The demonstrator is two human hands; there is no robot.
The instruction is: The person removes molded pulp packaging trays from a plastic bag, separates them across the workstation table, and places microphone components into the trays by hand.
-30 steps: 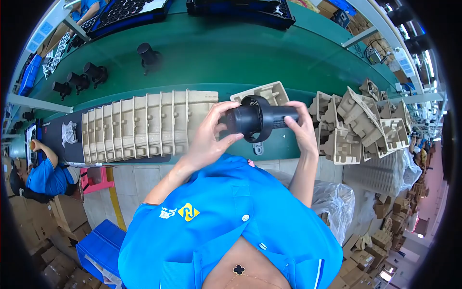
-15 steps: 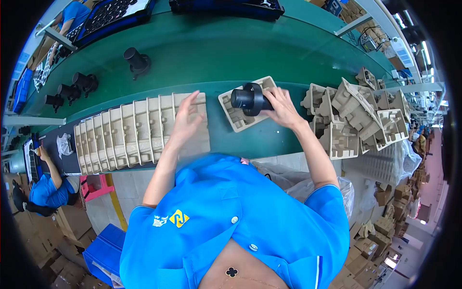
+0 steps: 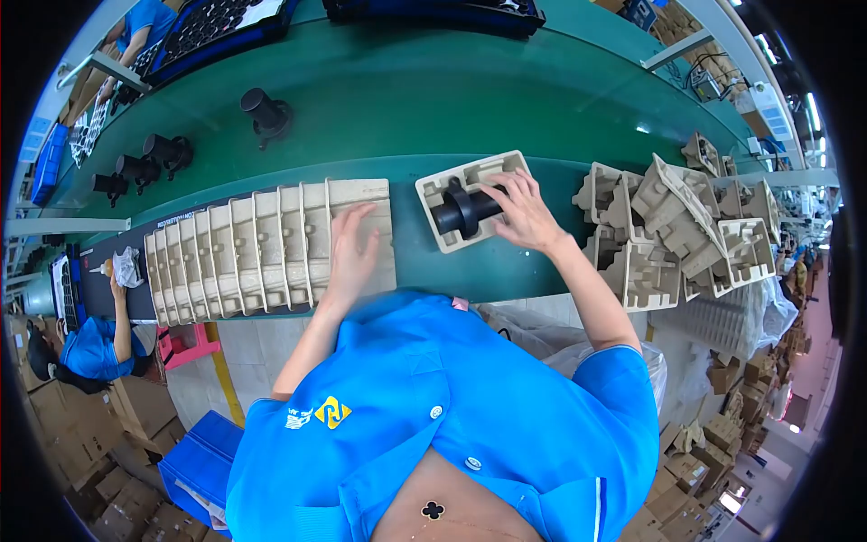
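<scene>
A black cylindrical part with a round flange (image 3: pixel 460 210) lies on its side in a beige moulded-pulp tray (image 3: pixel 435 236) on the green bench. My right hand (image 3: pixel 528 212) has its fingers curled over the part's right end, at the tray's right side. My left hand (image 3: pixel 353 257) is open with fingers apart, at the right end of a long row of nested pulp trays (image 3: pixel 244 244). Nothing is in it.
Several similar black parts stand farther back on the bench, one of them (image 3: pixel 265 116) nearest me. Loose pulp trays (image 3: pixel 677 221) are heaped to the right. A blue-edged rack (image 3: pixel 433 14) sits at the far side. A co-worker (image 3: pixel 99 348) is at the left.
My right hand has lowered the black part from above the tray into it. The part now sits inside the tray's walls. My left hand has dropped slightly beside the nested trays.
</scene>
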